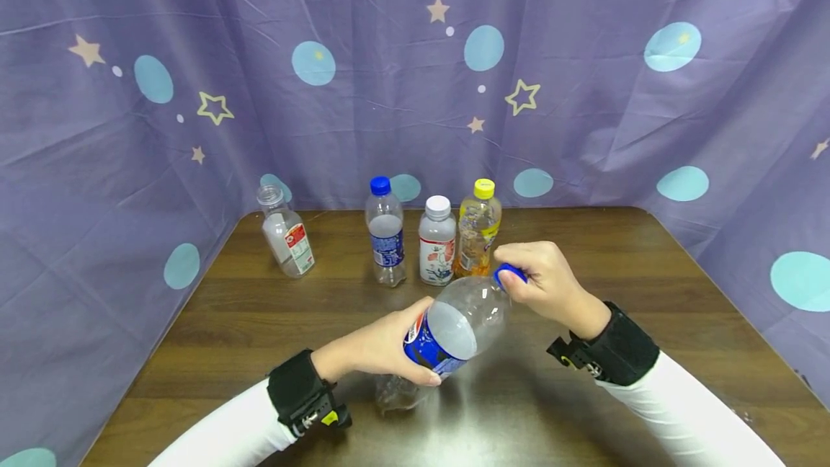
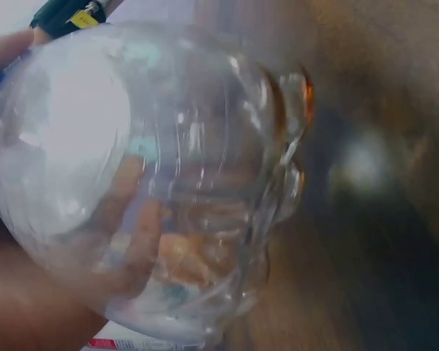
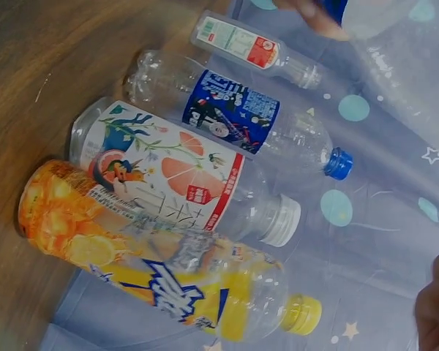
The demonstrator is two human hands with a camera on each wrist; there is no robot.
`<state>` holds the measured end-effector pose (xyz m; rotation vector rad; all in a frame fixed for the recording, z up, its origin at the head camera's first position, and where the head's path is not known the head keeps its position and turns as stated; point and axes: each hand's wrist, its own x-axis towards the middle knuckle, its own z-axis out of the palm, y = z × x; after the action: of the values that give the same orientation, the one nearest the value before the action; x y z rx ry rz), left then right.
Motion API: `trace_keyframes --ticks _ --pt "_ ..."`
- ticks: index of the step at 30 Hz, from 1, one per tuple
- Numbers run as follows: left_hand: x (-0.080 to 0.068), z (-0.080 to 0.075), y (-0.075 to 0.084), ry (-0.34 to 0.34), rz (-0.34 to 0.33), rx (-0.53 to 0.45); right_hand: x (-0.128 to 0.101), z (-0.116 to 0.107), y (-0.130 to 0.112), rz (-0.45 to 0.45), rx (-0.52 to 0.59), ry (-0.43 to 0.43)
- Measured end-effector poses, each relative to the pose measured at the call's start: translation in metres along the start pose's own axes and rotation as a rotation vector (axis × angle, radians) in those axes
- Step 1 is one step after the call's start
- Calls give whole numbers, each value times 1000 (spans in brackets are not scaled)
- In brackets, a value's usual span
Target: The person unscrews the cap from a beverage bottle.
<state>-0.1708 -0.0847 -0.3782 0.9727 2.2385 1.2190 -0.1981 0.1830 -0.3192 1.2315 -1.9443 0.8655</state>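
1. White sleeves and black wrist straps frame the near edge of the wooden table (image 1: 648, 265), where a person works with both bare hands.
2. Left hand (image 1: 382, 348) curls its fingers round the labelled body of a large clear bottle (image 1: 457, 326), held tilted above the table, base toward the person and neck pointing up and to the right.
3. Seen from the left wrist, the bottle's lobed base (image 2: 205, 190) fills the view, blurred, with fingers showing through the plastic.
4. Right hand (image 1: 545, 283) pinches the bottle's blue cap (image 1: 509, 276), fingers bent over it.
5. Beyond the hands, three capped bottles stand close together: a blue-capped bottle (image 1: 385, 240), a white-capped bottle (image 1: 437, 240) and a yellow-capped bottle (image 1: 478, 236).
6. Further left, set apart from them, an uncapped bottle (image 1: 287, 233) stands with a red-and-white label.
7. Behind everything hangs a purple cloth (image 1: 389, 92) printed with stars and pale blue dots.
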Motion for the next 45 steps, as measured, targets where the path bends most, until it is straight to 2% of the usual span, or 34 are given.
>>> trace_keyframes --ticks 3,7,10,12,15,25,27,32,34,41,43,45 --pt "1 4 3 107 -13 51 2 -1 -5 160 -146 -25" --pt "2 7 9 308 -61 231 10 -2 -16 510 -350 -151" --pt "3 8 11 397 -99 339 15 -2 -19 708 -386 -250" --pt "3 8 12 399 -108 352 15 -3 -18 755 -363 -275" --pt "3 8 10 357 -107 310 13 -4 -16 724 -312 -261" --pt "5 -1 6 226 -55 188 5 -7 -11 468 -201 -175" --pt "5 -3 4 165 -39 133 3 -8 -9 381 -148 -159" --pt "2 -5 1 -49 -6 -90 1 -8 -6 134 3 -148" --pt "1 -4 1 -88 -6 -136 2 -8 -6 83 24 -151" --pt "0 -4 1 -58 -4 -104 3 -9 -8 70 -38 -161" --pt "0 -5 1 -29 -7 -71 3 -11 -9 111 -78 -180" --pt "0 -6 0 30 -13 8 3 -13 -10 199 -117 -198"
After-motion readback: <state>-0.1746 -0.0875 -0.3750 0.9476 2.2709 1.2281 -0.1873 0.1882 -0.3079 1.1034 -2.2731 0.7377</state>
